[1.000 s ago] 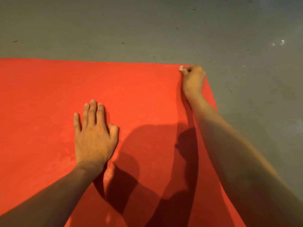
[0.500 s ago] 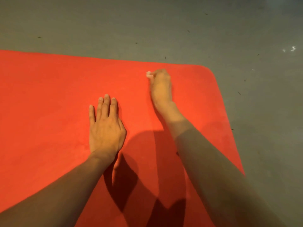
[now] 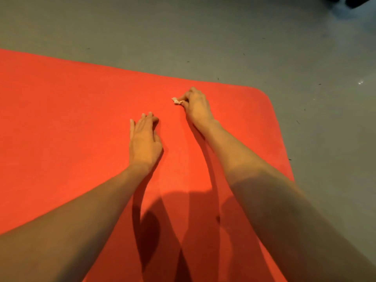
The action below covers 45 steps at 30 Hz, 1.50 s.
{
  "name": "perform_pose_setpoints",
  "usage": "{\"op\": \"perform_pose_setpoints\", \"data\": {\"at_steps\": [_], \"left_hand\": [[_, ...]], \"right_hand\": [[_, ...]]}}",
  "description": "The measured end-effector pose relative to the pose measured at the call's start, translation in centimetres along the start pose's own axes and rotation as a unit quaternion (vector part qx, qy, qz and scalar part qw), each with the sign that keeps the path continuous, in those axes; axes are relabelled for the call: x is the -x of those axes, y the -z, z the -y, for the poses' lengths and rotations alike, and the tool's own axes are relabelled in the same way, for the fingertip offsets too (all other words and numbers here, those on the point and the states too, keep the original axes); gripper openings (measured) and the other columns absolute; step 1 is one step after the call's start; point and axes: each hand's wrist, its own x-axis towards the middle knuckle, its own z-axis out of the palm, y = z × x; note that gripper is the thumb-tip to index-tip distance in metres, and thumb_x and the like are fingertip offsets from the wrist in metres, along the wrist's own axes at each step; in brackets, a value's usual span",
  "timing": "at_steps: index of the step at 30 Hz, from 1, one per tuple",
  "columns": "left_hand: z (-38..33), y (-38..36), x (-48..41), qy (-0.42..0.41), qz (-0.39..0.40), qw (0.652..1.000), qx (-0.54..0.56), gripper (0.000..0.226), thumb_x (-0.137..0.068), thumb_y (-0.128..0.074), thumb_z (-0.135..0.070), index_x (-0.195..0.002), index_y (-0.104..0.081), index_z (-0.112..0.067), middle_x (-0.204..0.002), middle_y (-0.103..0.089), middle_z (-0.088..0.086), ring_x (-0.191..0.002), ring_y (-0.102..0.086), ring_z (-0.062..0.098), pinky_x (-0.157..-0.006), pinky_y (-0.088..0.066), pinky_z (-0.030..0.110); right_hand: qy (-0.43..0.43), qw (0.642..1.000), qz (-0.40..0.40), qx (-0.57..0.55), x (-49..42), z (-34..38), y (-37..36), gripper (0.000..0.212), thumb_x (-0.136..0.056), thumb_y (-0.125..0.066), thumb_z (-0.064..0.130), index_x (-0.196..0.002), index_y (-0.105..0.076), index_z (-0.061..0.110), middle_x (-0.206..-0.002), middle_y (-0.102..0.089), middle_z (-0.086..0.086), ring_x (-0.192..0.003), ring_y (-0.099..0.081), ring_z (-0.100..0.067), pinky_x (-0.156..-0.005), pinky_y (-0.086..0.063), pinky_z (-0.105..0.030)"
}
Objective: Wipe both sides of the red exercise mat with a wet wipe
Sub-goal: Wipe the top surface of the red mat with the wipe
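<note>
Honestly, the wet wipe (image 3: pixel 177 101) is balled up so small in the right hand (image 3: pixel 196 106)'s pinching fingers that strokes could leave unwiped strips. The red exercise mat (image 3: pixel 61 119) might also creep on the floor (image 3: pixel 183 27) if the left hand (image 3: pixel 144 139), fingers laid flat on it, eases off. The mat lies flat, matte, with a rounded corner.
</note>
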Motion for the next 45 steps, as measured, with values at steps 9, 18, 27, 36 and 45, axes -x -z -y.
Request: {"op": "perform_pose_setpoints", "data": {"at_steps": [9,18,27,36,45], "left_hand": [[2.3,2.6,2.5,-0.058,0.048,0.997,0.021,0.037,-0.089,-0.043,0.013,-0.122,-0.056,0.003,-0.139,-0.049,0.020,-0.134,-0.041,0.034,-0.115,-0.015,0.033],[3.4,4.6,3.8,-0.077,0.102,0.991,0.026,0.041,-0.088,-0.042,0.016,-0.123,-0.058,0.004,-0.141,-0.046,0.019,-0.136,-0.040,0.031,-0.112,-0.014,0.023],[2.6,6.9,6.6,-0.037,0.133,0.990,0.014,0.042,-0.088,-0.043,0.014,-0.126,-0.057,0.004,-0.143,-0.044,0.020,-0.135,-0.040,0.031,-0.113,-0.022,0.028],[2.2,8.1,7.4,-0.043,0.181,0.982,-0.026,0.054,-0.084,-0.041,0.013,-0.135,-0.050,-0.001,-0.150,-0.035,0.018,-0.140,-0.034,0.029,-0.114,-0.019,0.027],[1.1,6.4,8.2,-0.057,0.100,0.986,-0.117,0.043,-0.075,-0.052,0.006,-0.117,-0.058,0.002,-0.130,-0.053,0.020,-0.123,-0.046,0.038,-0.103,-0.033,0.044]], "right_hand": [[0.066,0.998,0.001,0.000,6.7,1.7,-0.6,0.013,-0.082,-0.064,0.010,-0.089,-0.072,0.003,-0.088,-0.062,-0.017,-0.086,-0.056,-0.036,-0.073,-0.032,-0.032],[0.295,0.944,0.146,-0.034,21.6,6.0,0.2,0.005,-0.088,-0.056,0.006,-0.086,-0.060,0.009,-0.085,-0.053,-0.008,-0.078,-0.048,-0.025,-0.073,-0.035,-0.032],[0.004,0.999,-0.033,0.008,15.9,7.1,-0.6,0.013,-0.085,-0.056,0.002,-0.084,-0.067,-0.004,-0.084,-0.063,-0.024,-0.083,-0.058,-0.039,-0.074,-0.030,-0.038],[0.240,0.970,-0.014,0.046,23.3,5.7,0.6,0.011,-0.080,-0.059,0.007,-0.069,-0.056,0.006,-0.064,-0.054,-0.011,-0.065,-0.044,-0.023,-0.062,-0.036,-0.036],[0.012,0.987,-0.139,0.081,20.2,2.3,3.5,0.018,-0.064,-0.067,-0.012,-0.073,-0.057,-0.001,-0.065,-0.058,-0.021,-0.060,-0.057,-0.034,-0.061,-0.036,-0.037]]}}
